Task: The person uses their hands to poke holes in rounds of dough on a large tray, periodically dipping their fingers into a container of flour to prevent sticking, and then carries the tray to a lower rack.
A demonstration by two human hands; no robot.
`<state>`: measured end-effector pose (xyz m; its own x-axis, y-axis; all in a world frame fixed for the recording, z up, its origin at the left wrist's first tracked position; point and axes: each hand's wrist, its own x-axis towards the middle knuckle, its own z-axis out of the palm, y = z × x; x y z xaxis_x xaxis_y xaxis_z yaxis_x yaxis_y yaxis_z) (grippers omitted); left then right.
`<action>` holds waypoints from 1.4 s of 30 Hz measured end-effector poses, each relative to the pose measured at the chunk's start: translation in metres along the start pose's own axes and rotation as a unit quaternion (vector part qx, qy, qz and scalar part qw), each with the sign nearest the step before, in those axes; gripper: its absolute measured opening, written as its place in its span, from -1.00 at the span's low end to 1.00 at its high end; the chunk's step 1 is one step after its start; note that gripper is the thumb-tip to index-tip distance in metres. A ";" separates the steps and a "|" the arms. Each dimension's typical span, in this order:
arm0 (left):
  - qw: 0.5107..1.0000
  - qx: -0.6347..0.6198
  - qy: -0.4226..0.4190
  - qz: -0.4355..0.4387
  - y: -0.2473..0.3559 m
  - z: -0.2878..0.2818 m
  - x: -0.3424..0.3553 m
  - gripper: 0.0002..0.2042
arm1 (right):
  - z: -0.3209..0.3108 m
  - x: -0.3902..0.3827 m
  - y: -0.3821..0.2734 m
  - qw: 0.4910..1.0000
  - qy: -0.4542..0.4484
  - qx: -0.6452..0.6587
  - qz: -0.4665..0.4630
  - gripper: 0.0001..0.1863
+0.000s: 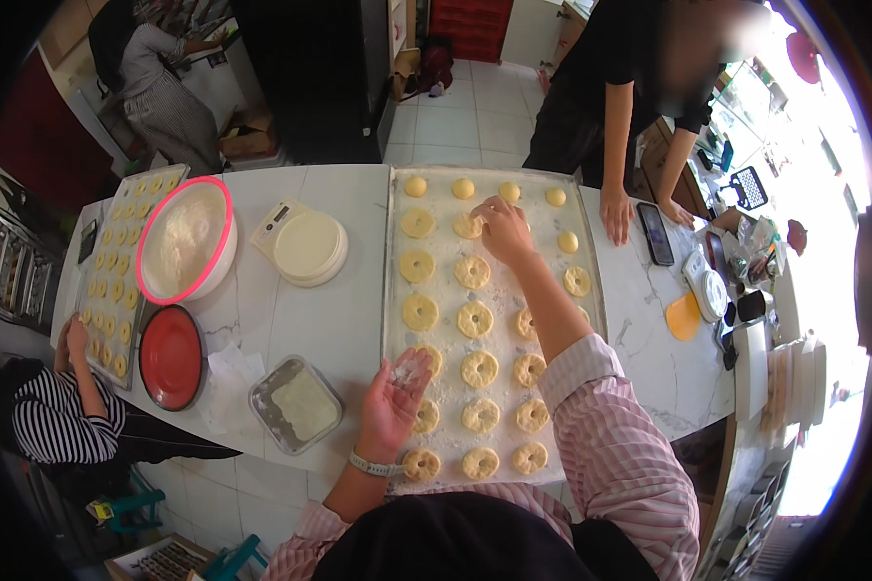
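A large floured tray [394, 320] lies before me with rows of dough. Its far row holds small dough balls [415, 186], while most nearer pieces are ring-shaped dough [475, 319]. My right hand [502, 230] reaches to the second row, its bunched fingers bent down onto a flattened dough round [466, 226]. The fingers partly cover that round, so any hole in it is hidden. My left hand [395, 397] is palm up over the tray's near left side, fingers stretched out and white flour on the palm. It partly hides a dough ring.
Left of the tray are a flour container [300, 405], kitchen scale [305, 245], pink-rimmed bowl [186, 240], red basin [171, 356] and another dough tray [131, 252]. A person's hand [614, 213] rests near a phone [655, 233]. An orange scraper [683, 317] lies right.
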<state>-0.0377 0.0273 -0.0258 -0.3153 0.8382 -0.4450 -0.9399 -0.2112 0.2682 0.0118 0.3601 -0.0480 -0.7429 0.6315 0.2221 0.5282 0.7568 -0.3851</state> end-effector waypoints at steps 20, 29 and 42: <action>0.987 0.158 -0.020 0.007 -0.006 0.003 0.001 -0.57 | 0.015 -0.036 -0.041 0.993 -0.089 -0.030 0.073 -0.55; 0.957 0.278 -0.030 0.078 -0.025 0.018 0.014 -0.77 | -0.048 -0.187 -0.150 0.995 0.040 0.037 -0.079 -0.68; 0.907 0.393 -0.144 0.058 -0.027 0.031 0.005 -0.73 | -0.067 -0.211 -0.145 0.877 0.035 0.450 0.164 -0.73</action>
<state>-0.0096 0.0529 -0.0086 -0.2517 0.9538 -0.1640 -0.4844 0.0225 0.8745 0.1194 0.1282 0.0213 -0.5676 0.8232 0.0097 0.1474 0.1132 -0.9826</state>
